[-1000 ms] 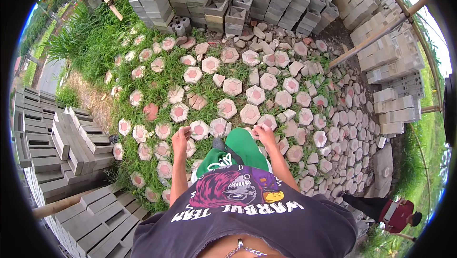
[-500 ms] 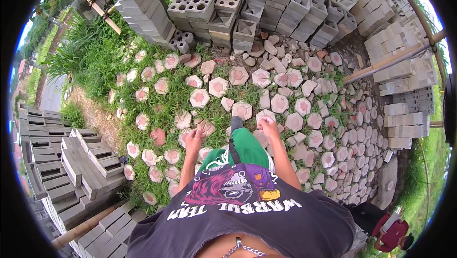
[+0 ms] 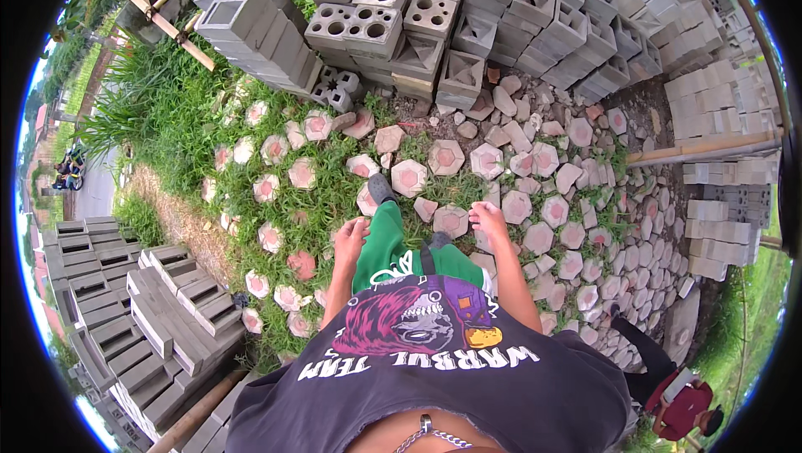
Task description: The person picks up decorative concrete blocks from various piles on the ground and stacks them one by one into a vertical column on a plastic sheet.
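Observation:
Both hands hang in front of my body at waist height, above the green trousers (image 3: 389, 232) and the paved ground. My left hand (image 3: 352, 237) has its fingers curled in, and nothing shows in them. To the right, my right hand (image 3: 487, 218) is loosely closed too, thumb near the fingertips, with no object visible. Neither hand touches anything. Below them lie hexagonal paving stones (image 3: 451, 221) with reddish centres, set apart in grass. My left foot (image 3: 382, 189), in a dark grey shoe, is in front; the other shoe (image 3: 439, 240) shows partly behind it.
Stacked hollow concrete blocks (image 3: 373, 29) stand ahead, with broken stone pieces (image 3: 504, 102) at their foot. More grey blocks (image 3: 159, 303) are piled at left. A bamboo pole (image 3: 702, 151) crosses at right. A person in a red shirt (image 3: 681, 403) is at lower right; a motorbike (image 3: 70, 171) is on the road.
My left foot has come forward, and the block stacks ahead look nearer. My left hand has shifted slightly right, and my right hand too. A motorbike has appeared on the road.

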Available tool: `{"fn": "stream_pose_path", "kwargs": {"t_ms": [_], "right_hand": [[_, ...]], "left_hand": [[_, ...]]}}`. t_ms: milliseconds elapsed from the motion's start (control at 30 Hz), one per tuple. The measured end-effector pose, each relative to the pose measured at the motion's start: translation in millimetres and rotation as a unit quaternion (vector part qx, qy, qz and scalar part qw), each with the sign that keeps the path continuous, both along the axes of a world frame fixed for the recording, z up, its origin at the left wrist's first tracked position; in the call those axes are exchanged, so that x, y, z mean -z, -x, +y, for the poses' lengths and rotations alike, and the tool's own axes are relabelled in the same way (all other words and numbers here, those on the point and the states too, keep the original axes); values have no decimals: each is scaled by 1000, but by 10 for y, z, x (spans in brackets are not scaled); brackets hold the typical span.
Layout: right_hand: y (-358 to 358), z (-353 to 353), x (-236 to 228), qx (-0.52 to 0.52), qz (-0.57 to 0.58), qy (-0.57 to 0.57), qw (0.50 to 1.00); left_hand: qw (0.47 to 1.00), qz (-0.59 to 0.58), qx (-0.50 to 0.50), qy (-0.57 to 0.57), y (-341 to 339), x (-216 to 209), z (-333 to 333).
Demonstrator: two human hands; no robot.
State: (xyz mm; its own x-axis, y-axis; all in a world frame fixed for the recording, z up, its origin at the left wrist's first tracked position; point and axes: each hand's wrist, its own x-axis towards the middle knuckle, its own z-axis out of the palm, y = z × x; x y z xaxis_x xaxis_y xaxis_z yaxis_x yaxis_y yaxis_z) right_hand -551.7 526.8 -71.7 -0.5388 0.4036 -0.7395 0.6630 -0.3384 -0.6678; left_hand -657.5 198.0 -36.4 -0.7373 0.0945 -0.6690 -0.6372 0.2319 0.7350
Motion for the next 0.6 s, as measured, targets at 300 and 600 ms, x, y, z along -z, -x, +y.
{"fn": "stream_pose_path", "kwargs": {"t_ms": [300,600], "right_hand": [[1282,-121,-32,19,-42,-31,998],[2045,233,183,43,-64,-33,996]], "left_hand": [[993,65,99,26,2151,162,104],[989,25,138,47,3313,298,815]]}}
